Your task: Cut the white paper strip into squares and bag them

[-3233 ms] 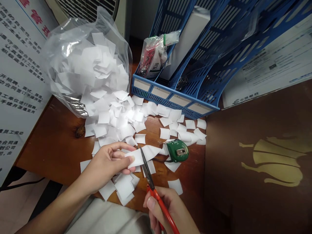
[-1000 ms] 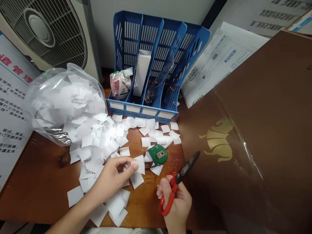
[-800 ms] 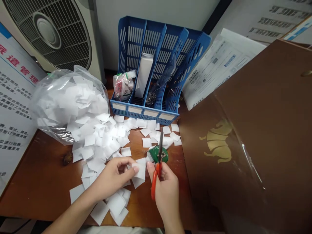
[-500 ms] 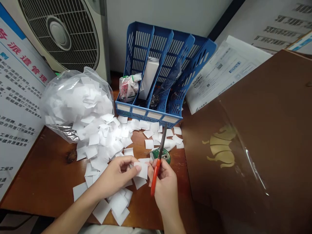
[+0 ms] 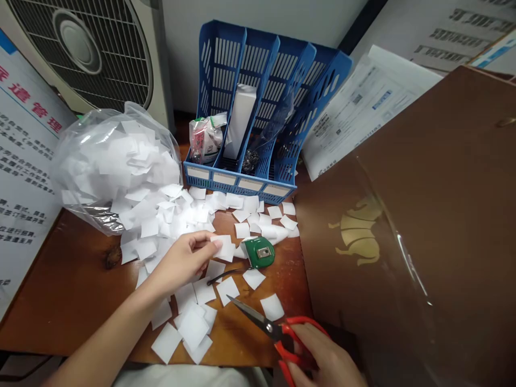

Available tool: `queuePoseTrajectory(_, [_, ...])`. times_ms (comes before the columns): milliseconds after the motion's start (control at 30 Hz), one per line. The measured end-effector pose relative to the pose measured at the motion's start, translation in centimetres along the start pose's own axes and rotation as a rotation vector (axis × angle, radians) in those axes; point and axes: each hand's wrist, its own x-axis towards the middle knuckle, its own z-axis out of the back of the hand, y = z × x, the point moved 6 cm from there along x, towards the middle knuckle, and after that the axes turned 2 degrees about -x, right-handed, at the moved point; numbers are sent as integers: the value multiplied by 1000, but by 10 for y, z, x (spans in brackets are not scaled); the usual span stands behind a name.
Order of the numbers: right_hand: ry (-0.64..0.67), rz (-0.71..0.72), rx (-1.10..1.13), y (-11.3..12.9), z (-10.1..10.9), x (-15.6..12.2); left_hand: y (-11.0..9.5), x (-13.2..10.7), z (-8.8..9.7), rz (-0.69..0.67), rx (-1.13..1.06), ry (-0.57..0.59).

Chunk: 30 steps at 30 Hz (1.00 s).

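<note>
Paper slip (image 5: 226, 250), likely light and limp, suited an edge hold: left grip (image 5: 188, 259) pinched it, free end beyond; right grip (image 5: 328, 357) curled around scissors (image 5: 277, 332).

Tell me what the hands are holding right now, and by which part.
Left hand: a white paper piece, pinched by the edge nearest the hand. Right hand: the scissors, by the red handles.
</note>
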Motion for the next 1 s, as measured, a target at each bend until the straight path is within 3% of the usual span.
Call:
queuePoseTrajectory(167, [-13,35,-94,27,-17,24,-25,2,-7,-68,163,19])
queuePoseTrajectory(300, [-44,123,-79,42,-12,39,-32,-1,-11,-130,223,37])
queuePoseTrajectory(400, [-324,151,-134,46,10,55,-29,-2,-13,-131,240,53])
queuePoseTrajectory(467, [-562,75,-171,43,20,69,-28,-2,-15,-125,241,54])
queuePoseTrajectory(500, [-602,19,-172,40,20,79,-27,-2,-16,-125,238,54])
queuePoseTrajectory(633, [-541,-177,-94,33,6,113,-28,-2,-17,-111,214,50])
queuePoseTrajectory(800, [-615,-330,-22,29,15,102,-30,-5,-12,-109,224,18])
queuePoseTrajectory(1000, [-715,-328,-115,5,16,78,-35,-6,-6,-151,208,4])
